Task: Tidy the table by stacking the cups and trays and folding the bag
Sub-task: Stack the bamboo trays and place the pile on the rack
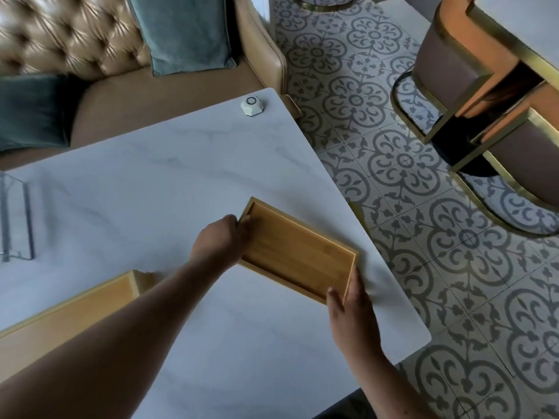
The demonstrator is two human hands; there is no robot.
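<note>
Left hand: fingers closed on small wooden tray far-left corner. Right hand: gripping its near corner. Tray near table right edge. Larger tray cut off.

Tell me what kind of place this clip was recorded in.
Probably a cafe or restaurant: a marble-look table carrying a white call button, a tufted leather booth seat, and patterned floor tiles.

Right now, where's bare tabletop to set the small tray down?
Free: the wide marble stretch between the small bamboo tray and the white hexagonal puck, and the near patch between both forearms. Crowded: left edge, with the larger bamboo tray and clear acrylic stand.
</note>
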